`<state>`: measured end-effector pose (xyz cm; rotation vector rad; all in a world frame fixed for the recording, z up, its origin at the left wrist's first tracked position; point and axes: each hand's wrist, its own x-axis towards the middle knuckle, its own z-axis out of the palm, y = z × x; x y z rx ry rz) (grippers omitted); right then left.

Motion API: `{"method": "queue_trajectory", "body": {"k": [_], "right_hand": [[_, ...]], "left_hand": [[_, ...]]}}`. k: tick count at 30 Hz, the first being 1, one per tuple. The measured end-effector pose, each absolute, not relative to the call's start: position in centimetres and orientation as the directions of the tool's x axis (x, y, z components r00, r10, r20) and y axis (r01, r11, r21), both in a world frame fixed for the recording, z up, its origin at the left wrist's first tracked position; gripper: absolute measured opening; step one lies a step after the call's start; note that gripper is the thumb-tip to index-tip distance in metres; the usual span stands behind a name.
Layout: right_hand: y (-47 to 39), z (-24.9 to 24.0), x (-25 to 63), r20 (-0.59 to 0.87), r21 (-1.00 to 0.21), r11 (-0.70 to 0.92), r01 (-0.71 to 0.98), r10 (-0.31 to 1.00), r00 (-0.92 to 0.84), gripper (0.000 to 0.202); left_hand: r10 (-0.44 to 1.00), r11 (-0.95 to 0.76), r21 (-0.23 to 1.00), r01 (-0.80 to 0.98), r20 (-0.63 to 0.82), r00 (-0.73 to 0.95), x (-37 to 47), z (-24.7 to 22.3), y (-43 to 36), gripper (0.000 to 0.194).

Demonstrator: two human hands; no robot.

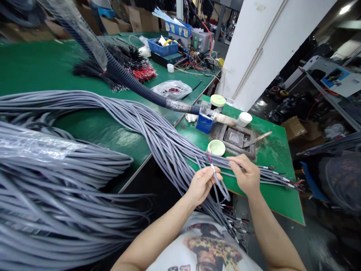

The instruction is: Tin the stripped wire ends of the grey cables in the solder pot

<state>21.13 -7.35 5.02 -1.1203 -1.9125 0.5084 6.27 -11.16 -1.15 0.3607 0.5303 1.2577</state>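
Observation:
My left hand [201, 184] is closed in a pinch on the end of a grey cable [224, 190]. A white band circles this end, and thin red and dark wires fan out above it. The cable loops down to the right of the fingers. My right hand [246, 174] is a little to the right, thumb and forefinger drawn together. Whatever may be between its fingertips is too small to make out. Beneath both hands runs a thick bundle of grey cables [169, 139], their stripped ends [293, 184] lying at the right edge of the green board.
Behind my hands are a pale green bowl [216, 148], a solder-pot-like metal plate [235, 137] with a flat blade [258, 139], a white cup [244, 119] and a blue box [205, 122]. A ribbed hose [135, 84] crosses above the table. More coiled cable [56, 226] fills the left.

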Motion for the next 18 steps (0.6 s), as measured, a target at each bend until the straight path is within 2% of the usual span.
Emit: {"method": "queue_trajectory", "body": {"k": [2,4,8,13,18], "right_hand": [[-7.5,4.7,21.7,0.535,-0.534,0.698,0.477,0.716,-0.449,0.031],[-7.5,4.5,21.9,0.525,-0.400,0.811,0.426,0.584,-0.619,0.042],[-6.8,4.5,22.0,0.486,-0.261,0.882,0.392,0.471,-0.737,0.047],[-5.7,4.5,21.8,0.507,-0.217,0.911,0.352,0.413,-0.757,0.048],[-5.2,4.5,21.9,0.590,-0.269,0.891,0.367,0.453,-0.669,0.055]], "left_hand": [[0.959,0.281,0.496,-0.822,-0.176,0.222,6.1,-0.8,-10.6,0.028],[0.959,0.281,0.451,-0.847,-0.162,0.231,6.0,-0.4,-10.1,0.026],[0.953,0.300,0.400,-0.866,-0.169,0.253,6.2,0.2,-9.3,0.024],[0.949,0.315,0.442,-0.840,-0.135,0.285,6.0,0.5,-8.6,0.028],[0.970,0.198,0.543,-0.816,-0.226,0.085,5.0,0.3,-7.8,0.031]]}}
